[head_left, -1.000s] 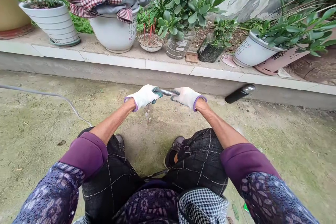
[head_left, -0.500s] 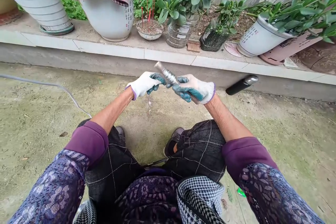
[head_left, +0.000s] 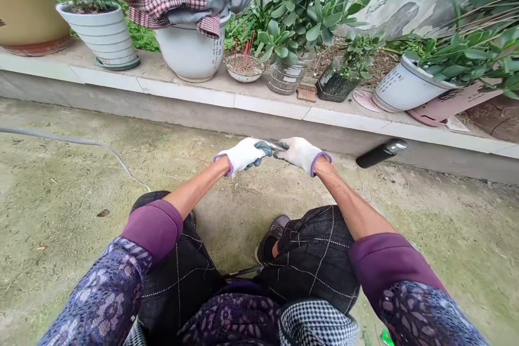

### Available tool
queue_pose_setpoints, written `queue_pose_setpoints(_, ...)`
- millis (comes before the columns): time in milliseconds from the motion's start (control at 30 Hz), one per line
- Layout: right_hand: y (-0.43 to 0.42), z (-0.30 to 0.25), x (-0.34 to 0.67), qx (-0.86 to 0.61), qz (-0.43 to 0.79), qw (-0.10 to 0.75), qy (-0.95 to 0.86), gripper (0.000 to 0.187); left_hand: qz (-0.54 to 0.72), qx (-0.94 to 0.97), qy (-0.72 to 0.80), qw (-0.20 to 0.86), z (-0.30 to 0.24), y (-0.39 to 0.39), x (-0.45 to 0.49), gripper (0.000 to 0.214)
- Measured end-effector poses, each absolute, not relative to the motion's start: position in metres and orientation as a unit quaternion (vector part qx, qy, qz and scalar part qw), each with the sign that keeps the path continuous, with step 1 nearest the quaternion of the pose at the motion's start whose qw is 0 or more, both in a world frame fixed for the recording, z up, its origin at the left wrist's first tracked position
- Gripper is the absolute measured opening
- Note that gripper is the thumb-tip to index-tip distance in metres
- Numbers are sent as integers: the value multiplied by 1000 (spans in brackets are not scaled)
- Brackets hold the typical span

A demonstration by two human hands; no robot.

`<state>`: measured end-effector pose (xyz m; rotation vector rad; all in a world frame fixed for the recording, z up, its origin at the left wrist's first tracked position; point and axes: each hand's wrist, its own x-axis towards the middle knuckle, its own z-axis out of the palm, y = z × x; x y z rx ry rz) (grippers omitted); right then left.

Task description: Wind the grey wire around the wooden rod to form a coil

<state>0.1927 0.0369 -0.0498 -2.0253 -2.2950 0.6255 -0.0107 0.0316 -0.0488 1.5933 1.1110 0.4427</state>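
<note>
Both hands wear white knit gloves with blue-green coated palms and purple cuffs. Between them, above the concrete ground, lies a short rod wound with shiny silver wire (head_left: 276, 145), held roughly level. My left hand (head_left: 246, 154) is closed at its left end, fingers curled. On its other end my right hand (head_left: 299, 152) is closed, thumb and fingertips toward the left hand. The gloves hide both ends of the rod, and any loose strand of wire is too fine to make out.
A low tiled ledge (head_left: 267, 107) runs across in front, bearing several potted plants, a bowl of incense sticks (head_left: 244, 73) and a brush (head_left: 306, 93). A black bottle-like cylinder (head_left: 381, 153) leans near the ledge at right. A grey hose (head_left: 77, 139) crosses the ground at left.
The wire-wound rod has swung from a steep tilt to nearly level. My left hand has come onto its left end, and my right hand has turned back-side up. The view has shifted a little.
</note>
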Motion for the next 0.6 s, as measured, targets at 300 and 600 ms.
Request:
queue_pose_setpoints(300,27,-31,196,-661,398,271,-575,22,223,616,433,618,-57,40,-15,25)
queue_pose_setpoints(600,13,-20,184,-557,516,353,-546,32,236,647,464,557,-42,61,-27,19)
